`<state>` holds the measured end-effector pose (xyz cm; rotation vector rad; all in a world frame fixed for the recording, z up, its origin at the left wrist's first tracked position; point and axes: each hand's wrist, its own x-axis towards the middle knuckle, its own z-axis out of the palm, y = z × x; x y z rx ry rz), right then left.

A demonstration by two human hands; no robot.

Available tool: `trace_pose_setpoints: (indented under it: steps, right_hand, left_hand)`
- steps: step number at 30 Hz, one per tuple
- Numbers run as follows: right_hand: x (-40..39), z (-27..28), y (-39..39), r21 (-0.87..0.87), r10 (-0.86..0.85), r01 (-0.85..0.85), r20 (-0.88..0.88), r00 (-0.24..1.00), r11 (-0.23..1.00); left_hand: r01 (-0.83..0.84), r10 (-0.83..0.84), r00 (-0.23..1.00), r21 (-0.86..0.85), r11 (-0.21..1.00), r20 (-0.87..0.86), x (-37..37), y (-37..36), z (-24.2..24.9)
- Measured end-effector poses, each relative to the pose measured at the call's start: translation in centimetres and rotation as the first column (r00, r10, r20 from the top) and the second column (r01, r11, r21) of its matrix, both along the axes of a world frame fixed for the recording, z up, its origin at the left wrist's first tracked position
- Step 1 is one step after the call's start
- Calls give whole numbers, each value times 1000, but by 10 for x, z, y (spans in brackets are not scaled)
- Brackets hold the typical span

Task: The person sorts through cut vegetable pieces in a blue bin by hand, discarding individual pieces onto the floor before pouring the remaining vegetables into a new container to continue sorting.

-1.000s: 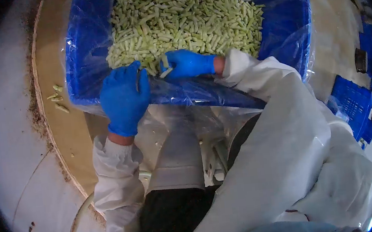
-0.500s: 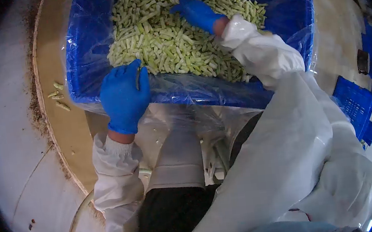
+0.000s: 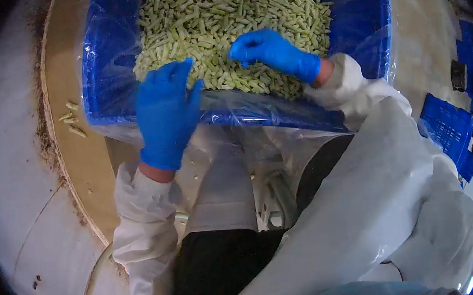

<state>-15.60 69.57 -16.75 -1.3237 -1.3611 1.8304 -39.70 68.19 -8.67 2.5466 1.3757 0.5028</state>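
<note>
A blue crate (image 3: 378,46) lined with clear plastic holds a broad heap of pale green cut vegetable pieces (image 3: 223,19). Gloved in blue, my left hand (image 3: 167,114) hovers at the crate's near left rim, thumb apart from the fingers and nothing visible between them. My right hand (image 3: 278,54), in a matching glove, is over the near right part of the heap. Its fingers curl in toward the thumb in a pinch, and whatever lies in them is too small to make out.
Several loose pieces (image 3: 74,121) lie on the tan surface (image 3: 85,157) left of the crate. Blue perforated crates (image 3: 446,122) stand at the right. Clear plastic film (image 3: 281,137) hangs over the near rim, above my legs.
My right hand has drawn back from deeper in the heap toward the near rim, its fingers now curled. My left hand has moved slightly up and right, over the crate's edge.
</note>
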Motion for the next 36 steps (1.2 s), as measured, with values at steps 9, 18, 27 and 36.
trace_pose_setpoints:
  steps: [9,18,27,36]
  right_hand:
    - [-17,39,-32,21,201,-206,-343,918,978]
    - [14,-41,50,409,-62,-152,464,883,900]
    - [6,-145,106,542,-201,-497,787,583,678]
    - [50,-162,112,665,-137,-690,741,657,287]
  left_hand:
    - [188,-63,951,-405,895,302,15,-23,3]
    - [-97,284,877,-437,894,388,-4,-10,-1]
    - [-111,198,942,-305,946,270,-13,-2,-13]
    - [-82,138,970,-265,961,200,-16,-3,-19]
